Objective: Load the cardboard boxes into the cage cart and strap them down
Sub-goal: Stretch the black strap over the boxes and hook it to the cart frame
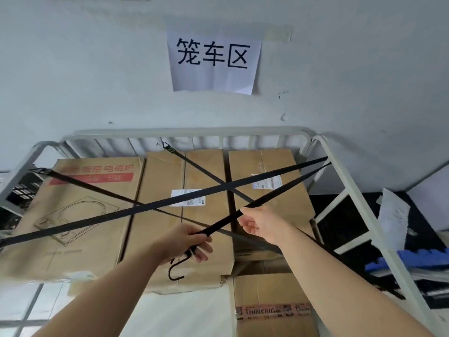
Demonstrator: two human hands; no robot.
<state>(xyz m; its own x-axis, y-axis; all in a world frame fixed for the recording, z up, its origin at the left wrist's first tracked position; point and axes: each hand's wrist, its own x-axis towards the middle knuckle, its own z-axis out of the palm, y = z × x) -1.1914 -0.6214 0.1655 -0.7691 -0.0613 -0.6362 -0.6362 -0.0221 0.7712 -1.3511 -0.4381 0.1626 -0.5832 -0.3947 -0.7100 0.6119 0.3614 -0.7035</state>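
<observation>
Several cardboard boxes (160, 181) fill the white cage cart (184, 132). Two black straps cross over their tops. A third black strap (286, 188) runs from the cart's right rail down toward me. My left hand (187, 242) grips the near end of that strap, and its black metal hook (176, 267) hangs below the fingers. My right hand (260, 222) holds the same strap a little farther up, palm facing me. A lower box (272, 302) with printed tape stands at the cart's front right.
A paper sign (213, 62) with black characters is taped to the white wall behind the cart. Right of the cart lie papers (393, 215) and blue items (410, 259) on a dark surface. The cart's left rail (29, 161) borders dark shelving.
</observation>
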